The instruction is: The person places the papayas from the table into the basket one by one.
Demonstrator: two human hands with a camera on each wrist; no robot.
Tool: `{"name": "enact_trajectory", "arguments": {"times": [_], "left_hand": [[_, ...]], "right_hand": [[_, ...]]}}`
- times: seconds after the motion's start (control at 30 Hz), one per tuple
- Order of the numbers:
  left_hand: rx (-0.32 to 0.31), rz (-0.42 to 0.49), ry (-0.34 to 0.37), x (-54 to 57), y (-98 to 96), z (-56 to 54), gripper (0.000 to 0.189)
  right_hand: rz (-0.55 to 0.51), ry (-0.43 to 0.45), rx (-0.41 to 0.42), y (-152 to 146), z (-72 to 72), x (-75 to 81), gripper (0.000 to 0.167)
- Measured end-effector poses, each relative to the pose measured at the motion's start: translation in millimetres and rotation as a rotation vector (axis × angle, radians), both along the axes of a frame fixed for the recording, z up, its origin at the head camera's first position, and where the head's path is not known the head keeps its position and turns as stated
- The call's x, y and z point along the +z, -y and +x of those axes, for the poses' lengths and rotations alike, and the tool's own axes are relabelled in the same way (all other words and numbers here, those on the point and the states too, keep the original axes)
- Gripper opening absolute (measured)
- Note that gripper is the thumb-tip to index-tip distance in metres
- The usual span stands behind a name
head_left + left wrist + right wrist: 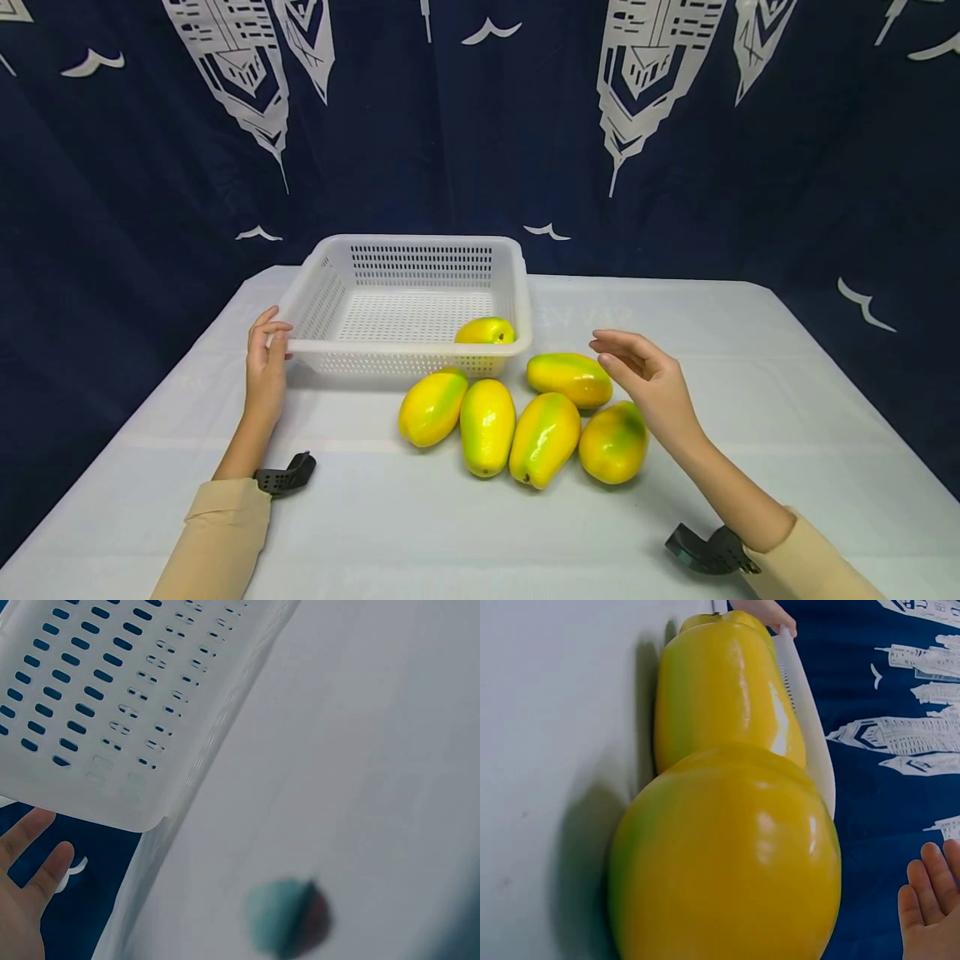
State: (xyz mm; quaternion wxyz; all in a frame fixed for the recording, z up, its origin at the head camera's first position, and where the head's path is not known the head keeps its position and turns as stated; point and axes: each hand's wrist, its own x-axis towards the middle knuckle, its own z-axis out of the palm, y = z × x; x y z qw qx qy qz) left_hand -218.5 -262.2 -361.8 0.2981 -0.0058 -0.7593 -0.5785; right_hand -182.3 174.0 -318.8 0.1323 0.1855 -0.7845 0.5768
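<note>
My left hand (266, 350) is at the left front corner of a white perforated plastic basket (412, 350), its fingertips touching the rim. In the left wrist view, the thumb and a finger (52, 870) are spread apart beside the basket wall (90, 795). My right hand (648, 383) hovers with loosely bent fingers, nothing in it, just right of a glossy yellow-green papaya-like fruit (570, 379). Below that hand lies another such fruit (613, 442), large in the right wrist view. One fruit (486, 331) sits inside the basket, at its front right corner.
Three more fruits lie in front of the basket: the left one (433, 407), the middle one (487, 427) and the right one (545, 440). A white cloth covers the table (360, 517). Behind hangs a dark blue curtain (450, 150) with white prints.
</note>
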Motion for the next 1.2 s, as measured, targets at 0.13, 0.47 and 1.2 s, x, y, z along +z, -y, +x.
{"name": "enact_trajectory", "arguments": {"times": [0.13, 0.47, 1.2], "left_hand": [[0.002, 0.0, 0.0, 1.6, -2.0, 3.5, 0.028], [0.003, -0.007, 0.002, 0.2, -1.0, 3.8, 0.028], [0.001, 0.004, -0.003, 2.3, -2.0, 1.9, 0.027]], "right_hand": [[0.022, 0.014, 0.005, -5.5, 1.7, -4.7, 0.032], [0.119, 0.055, 0.009, -19.1, 4.8, -13.5, 0.033], [0.244, 0.038, 0.023, -44.9, 11.1, -34.1, 0.034]]}}
